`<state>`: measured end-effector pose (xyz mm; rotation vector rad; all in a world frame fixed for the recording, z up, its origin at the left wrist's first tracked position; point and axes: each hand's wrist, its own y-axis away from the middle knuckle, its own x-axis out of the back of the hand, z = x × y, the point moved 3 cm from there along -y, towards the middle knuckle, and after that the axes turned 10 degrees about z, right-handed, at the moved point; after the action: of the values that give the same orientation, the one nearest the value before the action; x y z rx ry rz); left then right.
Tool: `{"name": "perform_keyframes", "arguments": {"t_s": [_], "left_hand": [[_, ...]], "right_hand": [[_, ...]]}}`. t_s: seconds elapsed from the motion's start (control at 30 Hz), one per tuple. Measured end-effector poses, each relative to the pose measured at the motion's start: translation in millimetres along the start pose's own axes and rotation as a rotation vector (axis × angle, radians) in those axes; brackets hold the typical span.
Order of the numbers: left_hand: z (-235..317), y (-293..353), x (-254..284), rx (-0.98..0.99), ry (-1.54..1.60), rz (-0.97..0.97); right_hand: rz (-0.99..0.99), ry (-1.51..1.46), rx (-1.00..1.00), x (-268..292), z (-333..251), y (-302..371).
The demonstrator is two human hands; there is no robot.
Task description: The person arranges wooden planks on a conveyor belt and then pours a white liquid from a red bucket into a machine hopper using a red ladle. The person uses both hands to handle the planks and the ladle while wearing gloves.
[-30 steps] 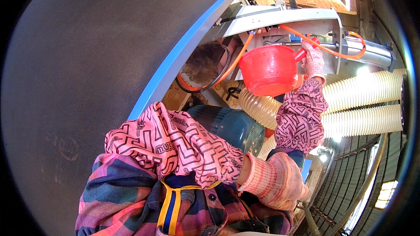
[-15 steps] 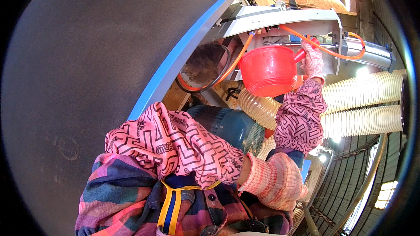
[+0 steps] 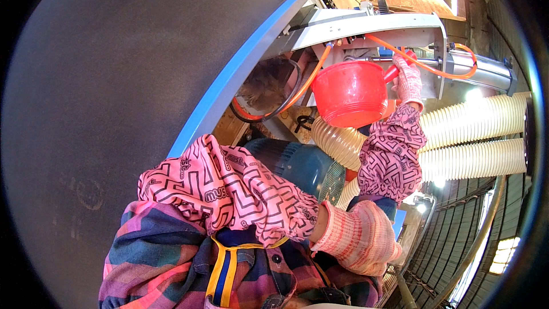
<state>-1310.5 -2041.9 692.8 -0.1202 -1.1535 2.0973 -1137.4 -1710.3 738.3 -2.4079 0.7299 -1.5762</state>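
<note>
A red plastic dipper (image 3: 350, 94) is in front of me, with its short handle pointing up and to the right. My right hand (image 3: 408, 80), in a pink-and-white knitted glove, is closed around that handle. What the dipper contains is out of sight. My left hand (image 3: 360, 239), gloved the same way, lies across my body close to my right upper arm. Its back faces me and its fingers are hidden, so whether it grips anything cannot be told. Pink patterned sleeve covers (image 3: 226, 191) are on both forearms.
A wide dark belt (image 3: 131, 80) with a blue edge rail (image 3: 240, 68) fills the left. Beyond the dipper are a white machine frame (image 3: 372, 23), an orange air hose (image 3: 420, 66) and a metal cylinder (image 3: 480, 70). A blue-green motor (image 3: 297, 163) and cream ribbed ducts (image 3: 474, 120) sit below.
</note>
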Motion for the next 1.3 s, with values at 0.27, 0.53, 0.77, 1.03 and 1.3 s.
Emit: {"name": "perform_keyframes", "arguments": {"t_s": [0.27,0.53,0.77,1.03,1.3], "left_hand": [[-7.7,-6.0,-13.8,-0.022,0.069,0.02],[-13.5,4.6,-47.7,-0.145,-0.983,0.622],[-20.7,-1.4,-2.2,-0.208,-0.079,0.224],[-24.1,-3.4,-20.5,-0.341,-0.09,0.244],[-24.1,-7.2,-14.5,-0.123,-0.02,0.108]], "right_hand": [[-0.009,0.081,0.019,-3.9,-11.7,6.6],[-0.063,0.256,0.446,6.4,19.3,-28.0],[-0.074,0.254,0.121,0.6,-26.9,7.3],[-0.032,0.213,0.099,9.3,-5.4,-3.4],[-0.04,0.207,0.157,5.9,-8.0,0.7]]}}
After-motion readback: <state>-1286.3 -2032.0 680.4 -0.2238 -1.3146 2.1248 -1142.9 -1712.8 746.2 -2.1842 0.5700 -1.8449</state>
